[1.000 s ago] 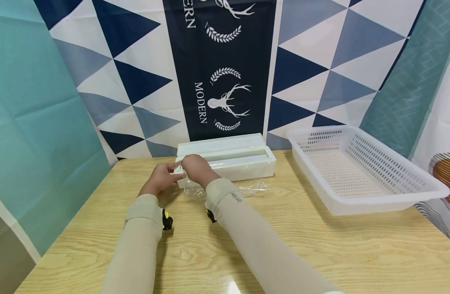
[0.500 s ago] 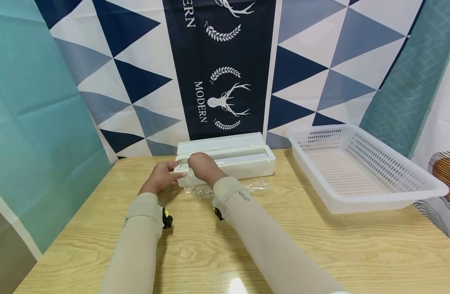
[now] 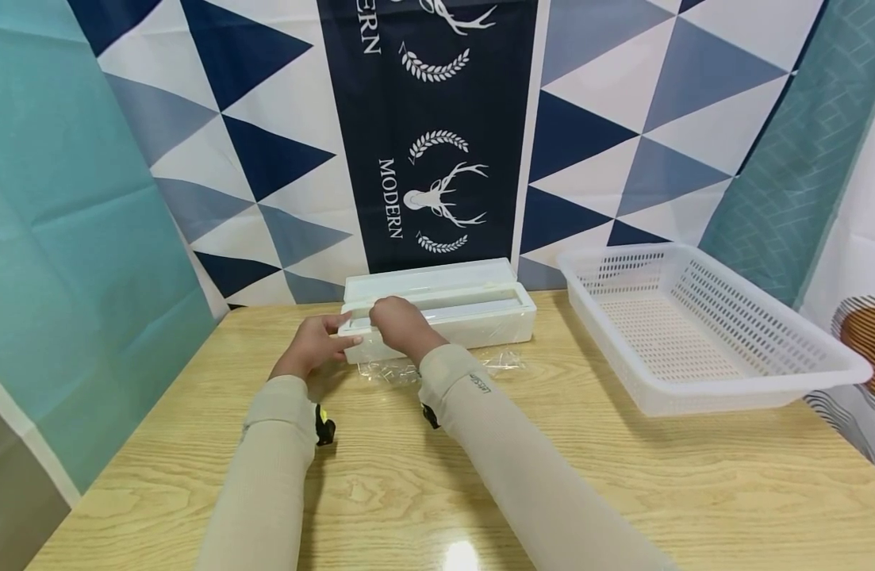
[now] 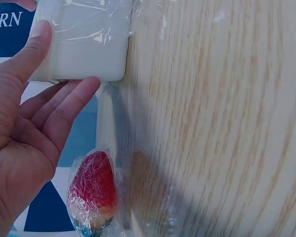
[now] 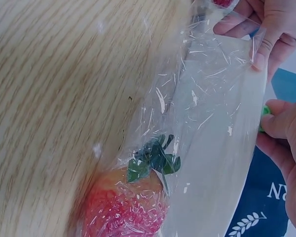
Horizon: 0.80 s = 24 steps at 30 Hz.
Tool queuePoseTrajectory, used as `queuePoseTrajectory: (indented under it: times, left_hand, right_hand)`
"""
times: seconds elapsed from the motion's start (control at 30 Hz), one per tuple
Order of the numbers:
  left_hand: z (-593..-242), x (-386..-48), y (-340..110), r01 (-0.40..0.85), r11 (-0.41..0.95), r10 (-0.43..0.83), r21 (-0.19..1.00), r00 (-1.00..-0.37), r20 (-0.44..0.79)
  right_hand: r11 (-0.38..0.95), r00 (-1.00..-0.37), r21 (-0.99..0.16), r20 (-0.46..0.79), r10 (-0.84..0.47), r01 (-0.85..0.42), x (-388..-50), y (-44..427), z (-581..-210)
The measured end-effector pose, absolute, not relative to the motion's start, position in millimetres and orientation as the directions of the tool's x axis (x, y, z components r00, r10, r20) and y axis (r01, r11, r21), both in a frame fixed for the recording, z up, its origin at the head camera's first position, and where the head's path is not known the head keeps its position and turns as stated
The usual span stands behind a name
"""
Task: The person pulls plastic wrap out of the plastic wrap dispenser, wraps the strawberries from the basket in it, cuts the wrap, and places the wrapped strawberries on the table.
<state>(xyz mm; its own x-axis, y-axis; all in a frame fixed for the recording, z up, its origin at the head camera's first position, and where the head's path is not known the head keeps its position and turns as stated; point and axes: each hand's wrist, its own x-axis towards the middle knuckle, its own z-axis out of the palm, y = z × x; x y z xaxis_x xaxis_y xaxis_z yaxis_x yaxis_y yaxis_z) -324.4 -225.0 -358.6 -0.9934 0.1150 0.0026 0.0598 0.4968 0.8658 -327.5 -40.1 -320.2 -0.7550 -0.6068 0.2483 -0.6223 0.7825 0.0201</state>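
A long white cling film dispenser (image 3: 490, 325) lies at the back of the table, its lid (image 3: 430, 277) raised behind it. Clear cling film (image 3: 504, 361) drapes over the front onto the wood. My left hand (image 3: 312, 346) grips the dispenser's left end; in the left wrist view the thumb lies on the film-covered front, fingers at the end face. Farther right along the top edge, my right hand (image 3: 401, 325) pinches a small green slider (image 5: 264, 117), mostly covered by the fingertips. The head view hides that slider behind the hand.
A white perforated plastic basket (image 3: 694, 341) stands at the right. Film-wrapped strawberry-shaped pieces show close to the wrist cameras, one strawberry (image 4: 94, 185) by the left hand and another strawberry (image 5: 128, 205) by the right. A patterned cloth (image 3: 437, 119) hangs behind the dispenser.
My right hand has slid a short way right along the dispenser's top edge, away from the left hand, mostly during the first half second. My left hand stays at the left end.
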Motion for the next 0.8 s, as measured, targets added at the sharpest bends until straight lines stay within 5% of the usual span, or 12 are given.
queuePoseTrajectory:
  times: [0.8]
  left_hand:
    - [-361.3, -323.9, -224.3, 0.050, 0.504, 0.095, 0.862, -0.995, 0.002]
  right_hand:
    - [0.783, -0.754, 0.047, 0.240, -0.611, -0.620, -327.3, -34.5, -315.5]
